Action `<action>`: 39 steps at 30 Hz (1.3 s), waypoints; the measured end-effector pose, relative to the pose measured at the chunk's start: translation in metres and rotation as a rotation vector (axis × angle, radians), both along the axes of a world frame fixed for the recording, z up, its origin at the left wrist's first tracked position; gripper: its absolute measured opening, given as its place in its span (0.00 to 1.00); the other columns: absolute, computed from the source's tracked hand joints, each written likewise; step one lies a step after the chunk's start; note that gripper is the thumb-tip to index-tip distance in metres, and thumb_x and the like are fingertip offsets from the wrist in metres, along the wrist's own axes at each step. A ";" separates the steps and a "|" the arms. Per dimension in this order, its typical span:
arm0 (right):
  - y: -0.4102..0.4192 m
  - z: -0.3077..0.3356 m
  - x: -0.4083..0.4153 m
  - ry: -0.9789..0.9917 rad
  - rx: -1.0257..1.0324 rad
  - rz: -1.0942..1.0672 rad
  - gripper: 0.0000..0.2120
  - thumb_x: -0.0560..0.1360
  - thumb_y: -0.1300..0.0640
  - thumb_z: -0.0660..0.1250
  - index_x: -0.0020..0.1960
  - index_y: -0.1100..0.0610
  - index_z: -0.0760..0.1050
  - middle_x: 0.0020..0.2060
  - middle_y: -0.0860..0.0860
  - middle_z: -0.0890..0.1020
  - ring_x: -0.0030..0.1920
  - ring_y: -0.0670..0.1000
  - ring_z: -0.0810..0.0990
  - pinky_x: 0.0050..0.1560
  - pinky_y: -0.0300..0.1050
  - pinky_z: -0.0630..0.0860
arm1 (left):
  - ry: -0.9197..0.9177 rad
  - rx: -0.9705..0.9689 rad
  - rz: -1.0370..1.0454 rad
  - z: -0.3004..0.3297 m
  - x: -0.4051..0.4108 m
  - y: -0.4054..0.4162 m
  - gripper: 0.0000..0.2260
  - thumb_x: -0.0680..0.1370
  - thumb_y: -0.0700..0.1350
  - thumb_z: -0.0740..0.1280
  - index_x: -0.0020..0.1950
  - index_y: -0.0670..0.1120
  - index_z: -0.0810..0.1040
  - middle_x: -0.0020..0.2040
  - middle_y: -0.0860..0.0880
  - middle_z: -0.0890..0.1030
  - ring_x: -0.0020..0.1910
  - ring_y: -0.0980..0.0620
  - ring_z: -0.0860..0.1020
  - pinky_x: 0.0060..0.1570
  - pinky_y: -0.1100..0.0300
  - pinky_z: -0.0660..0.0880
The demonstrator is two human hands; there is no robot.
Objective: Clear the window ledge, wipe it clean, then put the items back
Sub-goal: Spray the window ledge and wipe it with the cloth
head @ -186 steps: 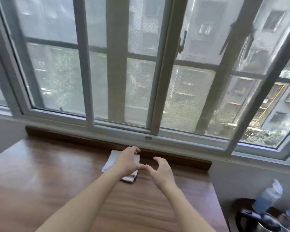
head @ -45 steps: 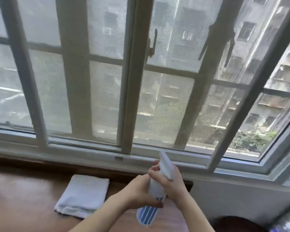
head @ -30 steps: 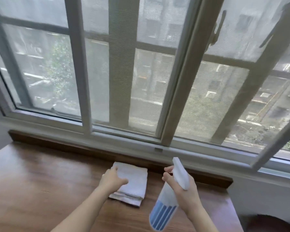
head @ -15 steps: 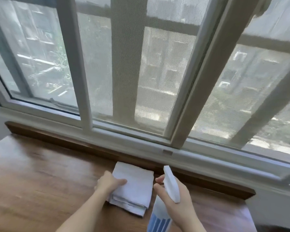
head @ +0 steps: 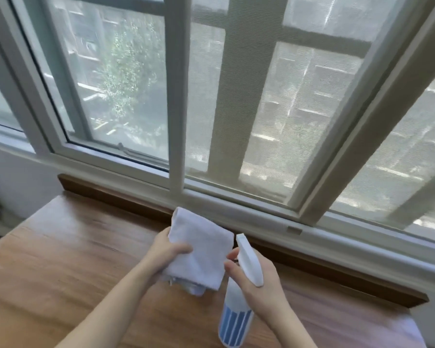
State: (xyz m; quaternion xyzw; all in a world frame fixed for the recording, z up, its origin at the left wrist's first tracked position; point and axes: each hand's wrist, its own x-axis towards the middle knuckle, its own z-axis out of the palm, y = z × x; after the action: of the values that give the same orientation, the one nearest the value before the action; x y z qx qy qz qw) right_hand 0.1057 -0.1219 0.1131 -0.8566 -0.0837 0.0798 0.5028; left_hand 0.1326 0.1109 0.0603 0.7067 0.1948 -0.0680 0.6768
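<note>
Left hand (head: pixel 167 249) grips a folded white cloth (head: pixel 201 252), thumb on top, lifted just above the wooden table (head: pixel 60 259). Right hand (head: pixel 259 280) is wrapped around a spray bottle (head: pixel 239 302) just right of it, near the window ledge (head: pixel 236 214).

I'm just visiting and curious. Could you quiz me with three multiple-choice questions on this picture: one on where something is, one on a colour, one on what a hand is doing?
1. Where is the cloth?
A. Hanging from the window handle
B. In the left hand, above the wooden table
C. On the floor

2. What colour are the stripes on the spray bottle?
A. Blue
B. Red
C. Green

3. What is the right hand doing?
A. Resting flat on the table
B. Pushing the window
C. Holding the spray bottle

Answers: 1 B, fingers grip the folded cloth's edge. 2 A, blue stripes mark the bottle's lower part. 3 C, its grip wraps the bottle's neck below the white spray head.
</note>
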 end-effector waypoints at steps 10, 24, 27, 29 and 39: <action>0.170 0.019 -0.048 -0.066 0.141 0.001 0.20 0.63 0.32 0.68 0.41 0.47 0.80 0.42 0.45 0.84 0.43 0.45 0.82 0.44 0.40 0.76 | -0.115 -0.038 0.061 0.031 -0.076 0.180 0.22 0.66 0.45 0.80 0.57 0.49 0.78 0.49 0.49 0.85 0.48 0.51 0.84 0.47 0.49 0.82; 0.280 0.003 -0.053 -0.046 0.206 0.017 0.15 0.63 0.35 0.69 0.42 0.44 0.79 0.40 0.47 0.84 0.42 0.45 0.81 0.44 0.33 0.74 | -0.153 0.372 0.019 0.037 -0.070 0.305 0.10 0.70 0.42 0.74 0.48 0.55 0.79 0.43 0.56 0.84 0.43 0.58 0.82 0.45 0.54 0.80; 0.289 -0.002 -0.040 -0.045 0.188 0.029 0.15 0.63 0.35 0.69 0.43 0.44 0.79 0.41 0.45 0.84 0.43 0.44 0.81 0.45 0.34 0.74 | -0.172 0.520 0.058 0.041 -0.056 0.316 0.06 0.71 0.45 0.72 0.44 0.55 0.79 0.38 0.59 0.82 0.40 0.59 0.80 0.44 0.54 0.78; 0.298 -0.004 -0.030 -0.041 0.181 0.033 0.16 0.64 0.35 0.69 0.43 0.45 0.79 0.40 0.45 0.83 0.42 0.44 0.81 0.44 0.35 0.74 | -0.213 0.644 0.074 0.042 -0.042 0.328 0.03 0.71 0.50 0.70 0.41 0.57 0.77 0.35 0.57 0.81 0.38 0.55 0.80 0.41 0.52 0.77; 0.377 0.002 0.021 -0.042 0.067 0.034 0.17 0.69 0.35 0.69 0.44 0.49 0.77 0.40 0.47 0.82 0.41 0.45 0.79 0.46 0.46 0.75 | -0.493 1.168 0.075 0.011 0.014 0.406 0.12 0.73 0.49 0.74 0.52 0.63 0.78 0.35 0.54 0.81 0.36 0.44 0.80 0.33 0.58 0.72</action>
State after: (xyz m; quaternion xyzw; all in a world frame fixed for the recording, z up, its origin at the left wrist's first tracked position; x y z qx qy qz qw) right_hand 0.1266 0.2549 0.1149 -0.8391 -0.1115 0.0678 0.5281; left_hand 0.1462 0.5168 0.0717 0.9470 0.0628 0.2378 0.2065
